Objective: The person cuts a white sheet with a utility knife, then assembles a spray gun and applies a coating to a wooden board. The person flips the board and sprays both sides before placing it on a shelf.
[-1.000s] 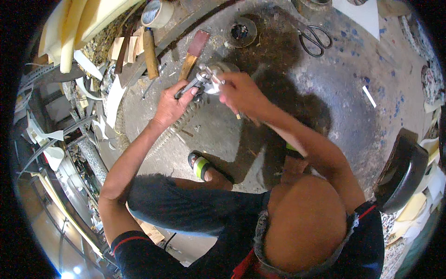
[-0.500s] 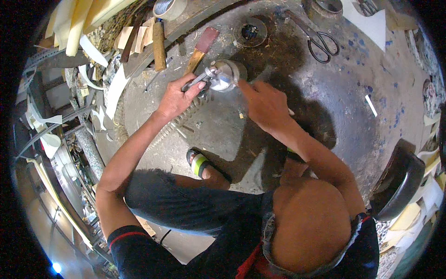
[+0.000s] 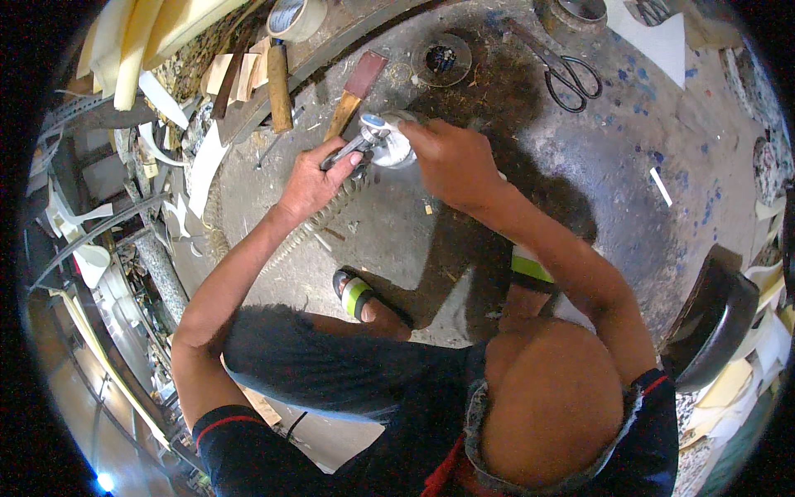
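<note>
My left hand (image 3: pixel 313 184) is closed around the handle of what looks like a metal spray gun (image 3: pixel 356 147), its thumb on top. A pale coiled hose (image 3: pixel 321 217) trails below that hand. Attached to the gun is a shiny silver cup (image 3: pixel 394 151), tilted, with a small round bluish-white face (image 3: pixel 373 121) showing at the gun's far end. My right hand (image 3: pixel 457 164) is closed at the cup's upper right edge. Its fingertips are partly hidden, and a small pale tip shows behind its wrist side.
Beyond the hands lie a wooden-handled brush with a reddish head (image 3: pixel 365 74), a round dish (image 3: pixel 464 60) and black-handled scissors (image 3: pixel 571 84). A wooden handle (image 3: pixel 281 91) and a tape roll (image 3: pixel 308 18) are at upper left. A dark stool (image 3: pixel 714 319) stands at right.
My right hand has moved left and away from me, onto the cup's edge. The gun and cup have tipped, turning the round bluish face into view. My left hand keeps its hold.
</note>
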